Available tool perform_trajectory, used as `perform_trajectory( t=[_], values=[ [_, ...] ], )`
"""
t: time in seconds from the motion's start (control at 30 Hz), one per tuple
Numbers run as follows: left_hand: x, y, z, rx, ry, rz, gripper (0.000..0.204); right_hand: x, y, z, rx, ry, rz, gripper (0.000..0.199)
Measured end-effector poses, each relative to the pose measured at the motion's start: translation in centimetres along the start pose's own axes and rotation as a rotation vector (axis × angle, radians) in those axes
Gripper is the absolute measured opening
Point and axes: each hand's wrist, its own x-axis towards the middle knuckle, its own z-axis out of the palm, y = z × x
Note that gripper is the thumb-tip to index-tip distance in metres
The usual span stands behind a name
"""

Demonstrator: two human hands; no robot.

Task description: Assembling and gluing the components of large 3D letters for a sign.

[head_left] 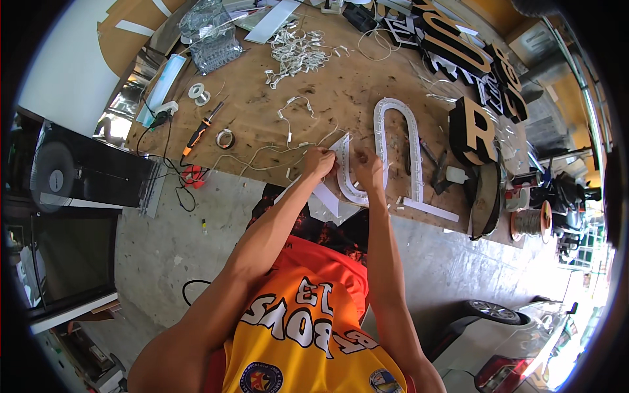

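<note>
While the left hand (319, 162) and right hand (368, 169) each pinch the white letter shell (348, 185) at the table (341, 98) edge, it looks light, thin and bendable, best gripped by its rim.

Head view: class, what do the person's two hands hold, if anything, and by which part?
Both the left hand and the right hand rest on the white curved sign letter, along its upper rim. Whether the fingers actually grip it cannot be told.
</note>
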Motion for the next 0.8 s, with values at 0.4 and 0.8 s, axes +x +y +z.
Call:
perform_trajectory(
  t=[0.4,0.8],
  values=[
    [-0.7,1.5,0.1,0.053,0.010,-0.061,0.027,2.9,0.9,1.3,0.123,-0.078,0.149,0.021],
    [0.3,1.0,0.1,0.086,0.008,-0.054,0.026,2.7,0.4,1.2,0.144,-0.082,0.175,0.019]
  ],
)
